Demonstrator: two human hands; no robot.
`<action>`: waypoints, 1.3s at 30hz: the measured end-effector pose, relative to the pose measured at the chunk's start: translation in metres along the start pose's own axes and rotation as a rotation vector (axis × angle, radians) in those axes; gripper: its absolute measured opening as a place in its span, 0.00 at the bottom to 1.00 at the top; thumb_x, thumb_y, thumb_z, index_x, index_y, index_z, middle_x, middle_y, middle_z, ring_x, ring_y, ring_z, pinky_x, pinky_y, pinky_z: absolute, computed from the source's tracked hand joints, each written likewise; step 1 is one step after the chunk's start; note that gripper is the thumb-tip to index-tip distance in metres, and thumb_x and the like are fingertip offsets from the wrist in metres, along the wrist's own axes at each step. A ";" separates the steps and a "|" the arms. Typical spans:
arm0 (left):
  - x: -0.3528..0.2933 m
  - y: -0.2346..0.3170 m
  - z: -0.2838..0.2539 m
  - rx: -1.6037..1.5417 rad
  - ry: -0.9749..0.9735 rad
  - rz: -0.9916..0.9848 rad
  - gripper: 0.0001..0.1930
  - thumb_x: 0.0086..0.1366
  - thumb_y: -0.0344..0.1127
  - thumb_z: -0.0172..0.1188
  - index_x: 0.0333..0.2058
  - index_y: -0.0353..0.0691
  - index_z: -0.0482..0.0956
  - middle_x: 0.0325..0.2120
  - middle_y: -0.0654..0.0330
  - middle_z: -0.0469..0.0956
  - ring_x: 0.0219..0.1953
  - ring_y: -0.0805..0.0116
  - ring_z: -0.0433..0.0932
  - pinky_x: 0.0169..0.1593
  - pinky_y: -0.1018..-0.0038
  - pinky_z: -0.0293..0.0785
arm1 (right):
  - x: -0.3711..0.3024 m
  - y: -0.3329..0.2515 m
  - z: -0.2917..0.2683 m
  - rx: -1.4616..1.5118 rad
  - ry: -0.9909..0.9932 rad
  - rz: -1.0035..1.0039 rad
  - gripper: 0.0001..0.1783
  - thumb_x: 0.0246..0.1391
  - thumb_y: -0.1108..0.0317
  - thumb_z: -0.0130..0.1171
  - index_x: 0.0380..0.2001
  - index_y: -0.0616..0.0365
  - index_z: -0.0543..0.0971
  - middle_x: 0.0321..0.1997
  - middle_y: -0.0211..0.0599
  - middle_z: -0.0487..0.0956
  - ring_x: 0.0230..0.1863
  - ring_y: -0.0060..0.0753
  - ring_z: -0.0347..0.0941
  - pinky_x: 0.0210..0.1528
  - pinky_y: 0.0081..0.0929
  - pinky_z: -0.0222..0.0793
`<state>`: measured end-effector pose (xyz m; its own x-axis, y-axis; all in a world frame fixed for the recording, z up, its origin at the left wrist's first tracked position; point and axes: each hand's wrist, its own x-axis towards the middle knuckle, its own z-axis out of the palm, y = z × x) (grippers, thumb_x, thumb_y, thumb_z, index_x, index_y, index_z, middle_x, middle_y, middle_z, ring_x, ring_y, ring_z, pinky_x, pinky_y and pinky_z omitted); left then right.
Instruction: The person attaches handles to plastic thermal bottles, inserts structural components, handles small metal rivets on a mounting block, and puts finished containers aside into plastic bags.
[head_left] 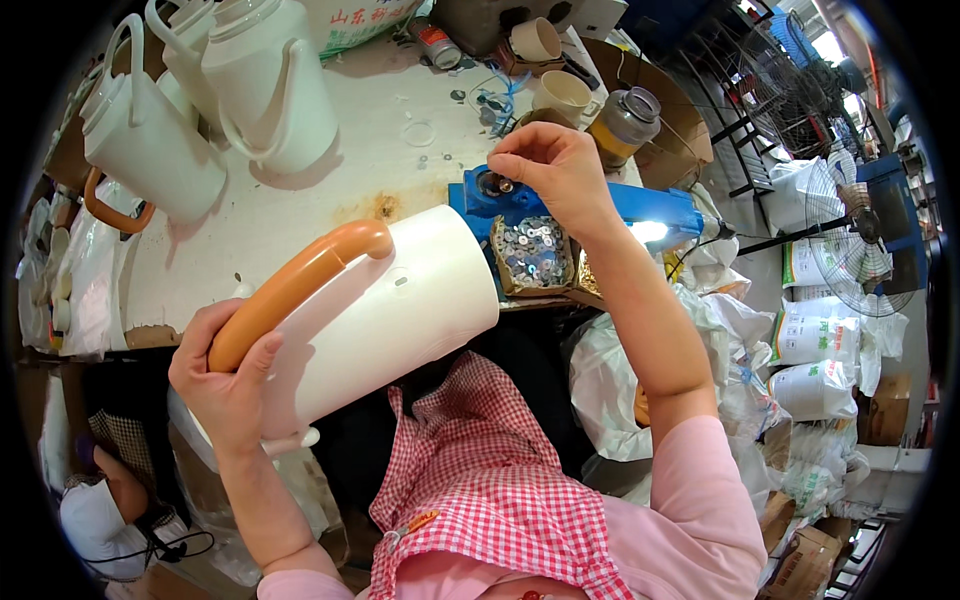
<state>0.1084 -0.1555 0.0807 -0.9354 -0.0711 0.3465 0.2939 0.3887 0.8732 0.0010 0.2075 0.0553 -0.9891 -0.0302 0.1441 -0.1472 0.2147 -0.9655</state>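
My left hand (222, 375) is closed around the tan-orange handle (300, 283) of a white thermos jug body (425, 295). The jug lies tilted on its side over the front edge of the table, its broad end toward the blue machine (625, 203). Over the near end of that machine, my right hand (555, 175) has thumb and fingertips pinched together beside a small round metal part (503, 185). Whatever the fingertips hold is too small to make out. Just below the machine head, an open cardboard box (533, 253) holds many small metal washers.
White jugs (265, 90) stand at the back left of the table (395, 150). Behind the machine are a lidded jar (625, 125) and a beige cup (563, 93). A lit lamp (648, 231) shines beside my right forearm. Plastic bags (610, 370) crowd the right side.
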 end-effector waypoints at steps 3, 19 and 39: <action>0.001 -0.001 0.000 0.019 -0.016 0.062 0.16 0.53 0.23 0.75 0.40 0.31 0.80 0.30 0.65 0.78 0.28 0.80 0.74 0.33 0.83 0.70 | 0.001 0.000 -0.001 -0.041 -0.028 -0.008 0.08 0.52 0.75 0.71 0.35 0.64 0.84 0.33 0.31 0.84 0.33 0.17 0.77 0.40 0.17 0.74; 0.004 -0.006 -0.006 0.066 0.003 0.009 0.18 0.54 0.30 0.77 0.41 0.32 0.80 0.33 0.65 0.79 0.34 0.79 0.74 0.40 0.83 0.70 | -0.091 0.062 -0.007 -0.534 0.044 0.141 0.10 0.53 0.62 0.67 0.32 0.59 0.85 0.27 0.36 0.83 0.27 0.31 0.78 0.33 0.28 0.73; 0.003 -0.007 -0.001 0.107 -0.014 0.034 0.18 0.54 0.29 0.77 0.41 0.31 0.80 0.34 0.64 0.80 0.35 0.78 0.75 0.43 0.83 0.71 | -0.033 0.003 0.008 -0.337 0.351 -0.605 0.08 0.50 0.81 0.66 0.35 0.59 0.83 0.38 0.35 0.86 0.31 0.23 0.80 0.31 0.19 0.73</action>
<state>0.1034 -0.1596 0.0761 -0.9282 -0.0434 0.3695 0.3034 0.4867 0.8192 0.0332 0.2013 0.0457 -0.6701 0.0624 0.7397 -0.5972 0.5464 -0.5872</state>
